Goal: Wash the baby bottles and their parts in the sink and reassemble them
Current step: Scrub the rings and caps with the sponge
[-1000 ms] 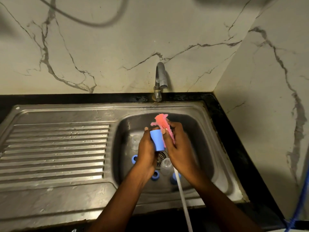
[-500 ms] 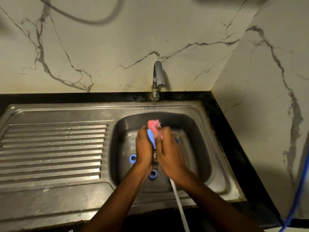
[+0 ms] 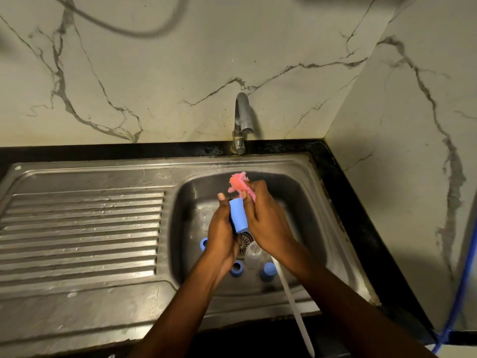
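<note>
Over the steel sink basin (image 3: 304, 202), my left hand (image 3: 222, 228) grips a blue bottle cap (image 3: 238, 215), held upright. My right hand (image 3: 265, 218) holds a pink scrubbing cloth (image 3: 238, 186) that sticks out above the cap's top. On the basin floor lie two blue rings (image 3: 204, 244) (image 3: 236, 268), another blue cap (image 3: 268, 271), a clear bottle (image 3: 254, 254) near the drain (image 3: 245, 241), and a clear part (image 3: 205, 215) at the left.
A metal tap (image 3: 242, 122) stands behind the basin, no water seen running. The ribbed draining board (image 3: 80, 228) lies to the left. A white strap (image 3: 294, 308) crosses the sink's front edge. Marble walls close the back and right; a blue hose (image 3: 462, 293) hangs at right.
Both hands dipped lower into the basin half a second ago, then rose again; the blue cap shows more fully now with the pink cloth above it.
</note>
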